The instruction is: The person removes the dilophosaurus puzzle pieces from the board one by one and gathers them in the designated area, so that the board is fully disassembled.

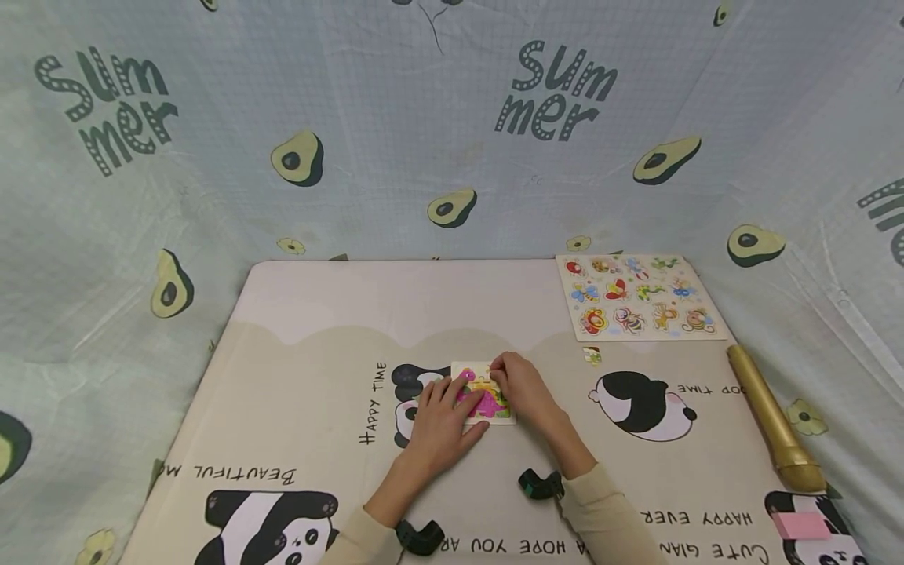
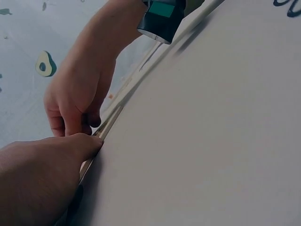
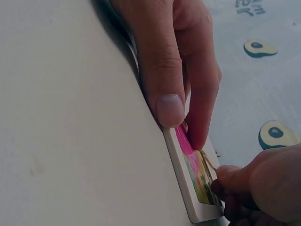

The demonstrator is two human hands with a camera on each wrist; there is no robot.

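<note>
A small square jigsaw puzzle with a pink dinosaur picture lies on the table in the head view. My left hand rests over its left side, fingers spread and touching the picture. At the puzzle's upper right, my right hand has its fingertips bent together. The right wrist view shows the right thumb and finger pinching the edge of a thin puzzle piece, which is tilted up from the puzzle. Most of that piece is hidden by the fingers. In the left wrist view the left thumb lies along the puzzle's edge.
A large board with insect pictures lies at the back right. Just below it is a small loose puzzle piece. A gold microphone-shaped object lies along the right edge, with a pink block near the front right corner.
</note>
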